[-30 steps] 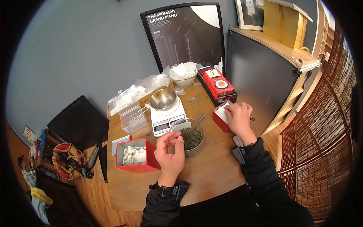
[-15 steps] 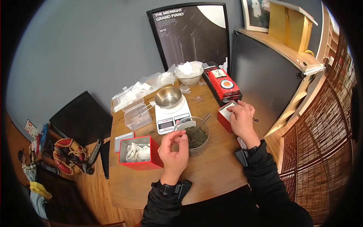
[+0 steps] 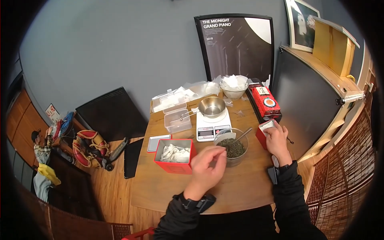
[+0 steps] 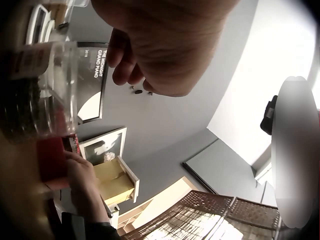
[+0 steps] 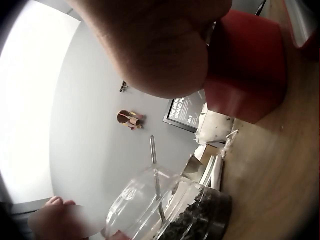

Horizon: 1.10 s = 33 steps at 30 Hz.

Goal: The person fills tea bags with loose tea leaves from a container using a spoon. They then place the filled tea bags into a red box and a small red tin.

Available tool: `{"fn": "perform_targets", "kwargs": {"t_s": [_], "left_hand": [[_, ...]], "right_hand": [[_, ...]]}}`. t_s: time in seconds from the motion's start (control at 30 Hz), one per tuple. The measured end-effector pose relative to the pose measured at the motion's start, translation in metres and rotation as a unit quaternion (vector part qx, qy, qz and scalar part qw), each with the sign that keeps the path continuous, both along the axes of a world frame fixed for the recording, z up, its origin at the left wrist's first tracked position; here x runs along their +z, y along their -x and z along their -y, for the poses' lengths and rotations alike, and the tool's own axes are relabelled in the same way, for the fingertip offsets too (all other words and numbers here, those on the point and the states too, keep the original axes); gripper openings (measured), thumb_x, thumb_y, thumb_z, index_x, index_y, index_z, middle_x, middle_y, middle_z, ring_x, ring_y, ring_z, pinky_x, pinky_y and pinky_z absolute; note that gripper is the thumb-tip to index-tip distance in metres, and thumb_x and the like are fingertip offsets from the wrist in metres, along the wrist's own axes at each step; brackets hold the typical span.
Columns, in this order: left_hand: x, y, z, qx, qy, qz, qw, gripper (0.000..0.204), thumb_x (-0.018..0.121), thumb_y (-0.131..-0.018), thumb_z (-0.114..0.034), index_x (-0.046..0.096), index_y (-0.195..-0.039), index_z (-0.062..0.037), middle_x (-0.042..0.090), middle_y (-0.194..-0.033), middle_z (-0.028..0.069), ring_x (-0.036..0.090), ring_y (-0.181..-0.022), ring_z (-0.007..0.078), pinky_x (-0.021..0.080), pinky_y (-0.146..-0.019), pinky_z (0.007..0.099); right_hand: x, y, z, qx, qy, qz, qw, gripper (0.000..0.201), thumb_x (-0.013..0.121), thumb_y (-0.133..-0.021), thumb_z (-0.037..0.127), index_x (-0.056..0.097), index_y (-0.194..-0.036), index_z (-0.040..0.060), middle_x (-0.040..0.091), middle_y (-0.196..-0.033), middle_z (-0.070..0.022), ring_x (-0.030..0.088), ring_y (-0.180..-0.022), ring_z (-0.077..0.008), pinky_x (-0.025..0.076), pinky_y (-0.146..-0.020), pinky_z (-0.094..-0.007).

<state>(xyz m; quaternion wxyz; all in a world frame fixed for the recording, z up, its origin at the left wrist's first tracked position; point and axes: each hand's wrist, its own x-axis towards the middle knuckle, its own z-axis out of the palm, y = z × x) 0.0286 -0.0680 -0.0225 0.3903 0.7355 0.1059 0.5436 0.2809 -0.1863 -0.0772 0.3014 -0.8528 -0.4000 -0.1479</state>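
Observation:
My left hand (image 3: 208, 170) hovers at the near left side of a clear bowl (image 3: 242, 161), fingers loosely bent towards the thumb; nothing shows between them. Dark dried tea leaves (image 3: 237, 149) fill the bowl's bottom, and a spoon (image 3: 245, 135) leans on its rim. Farther right, my right hand (image 3: 279, 145) dips its bent fingers into the mouth of a small red tin (image 3: 260, 138) with white paper-like pieces (image 3: 267, 126) inside. Its fingertips are hidden there, so I cannot tell whether they pinch a piece. Beside my left hand, a larger red tin (image 3: 175, 168) holds crumpled white pouches (image 3: 175, 153).
A white kitchen scale (image 3: 206, 137) bears a steel pan (image 3: 212, 107) behind the bowl. Left of it lies an open clear plastic box (image 3: 177, 123). A bowl of white packets (image 3: 234, 92) and a red tea package (image 3: 267, 102) stand at the back. A tin lid (image 3: 158, 143) lies left.
The head view has turned left, shifting the whole scene rightward in the frame. My right hand stays at the small tin's mouth, fingers slightly shifted; my left hand stays beside the bowl, slightly turned.

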Motion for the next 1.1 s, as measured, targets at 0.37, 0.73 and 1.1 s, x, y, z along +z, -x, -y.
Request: {"fn": "perform_targets", "kwargs": {"t_s": [0.37, 0.73, 1.1], "left_hand": [[0.043, 0.090, -0.092, 0.275, -0.155, -0.395, 0.863, 0.009, 0.071, -0.072, -0.009, 0.070, -0.077, -0.0015, 0.066, -0.072, 0.0166, 0.065, -0.075, 0.0340, 0.051, -0.070, 0.0430], [0.026, 0.069, -0.112, 0.280, -0.236, -0.464, 0.807, 0.005, 0.066, -0.073, -0.009, 0.069, -0.072, -0.0055, 0.069, -0.072, 0.0160, 0.067, -0.073, 0.0355, 0.051, -0.070, 0.0436], [0.028, 0.063, -0.114, 0.266, -0.259, -0.573, 0.731, 0.018, 0.063, -0.076, -0.019, 0.079, -0.082, -0.0132, 0.070, -0.073, 0.0136, 0.068, -0.072, 0.0335, 0.046, -0.076, 0.0432]], "right_hand": [[-0.002, 0.001, -0.003, -0.045, -0.163, 0.045, 0.985, 0.019, 0.057, -0.079, 0.002, 0.072, -0.089, 0.0040, 0.070, -0.099, -0.0164, 0.057, -0.113, -0.0353, 0.035, -0.100, -0.0470], [-0.004, 0.002, -0.004, -0.026, -0.196, 0.047, 0.979, 0.016, 0.060, -0.078, 0.006, 0.071, -0.089, 0.0053, 0.068, -0.099, -0.0130, 0.057, -0.111, -0.0307, 0.037, -0.098, -0.0429], [-0.001, 0.007, -0.004, -0.015, -0.197, 0.019, 0.980, 0.015, 0.062, -0.077, 0.009, 0.071, -0.089, 0.0057, 0.069, -0.099, -0.0113, 0.056, -0.109, -0.0307, 0.036, -0.097, -0.0429]]}}
